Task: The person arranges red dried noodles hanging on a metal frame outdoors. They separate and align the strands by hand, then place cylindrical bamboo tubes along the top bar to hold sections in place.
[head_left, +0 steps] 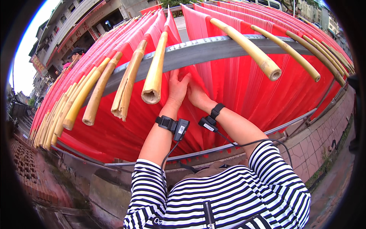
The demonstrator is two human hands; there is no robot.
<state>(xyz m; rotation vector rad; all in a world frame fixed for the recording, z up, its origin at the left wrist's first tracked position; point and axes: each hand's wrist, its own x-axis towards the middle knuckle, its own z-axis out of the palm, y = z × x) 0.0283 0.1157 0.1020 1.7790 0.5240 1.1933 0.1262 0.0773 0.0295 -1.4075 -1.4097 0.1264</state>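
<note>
Long red strands (244,95) hang in dense curtains from bamboo poles. My left hand (177,88) is raised among them just under a grey metal rail (202,49), its fingers pointing up and closed on a fold of the strands, thumb to the right. Right beside it, my right hand (197,94) reaches in from the right, gripping the same red bundle; a red flap covers most of its fingers. The two hands meet near the left thumb. A thick bamboo pole (155,72) juts toward me just left of the hands, and another pole (248,49) sticks out to their right.
More bamboo pole ends (131,82) project toward me along the rail on both sides. A lower metal bar (190,154) runs below the strands. Black straps with small devices (181,129) and a cable (274,140) are on my forearms. Brick paving (309,160) lies at right.
</note>
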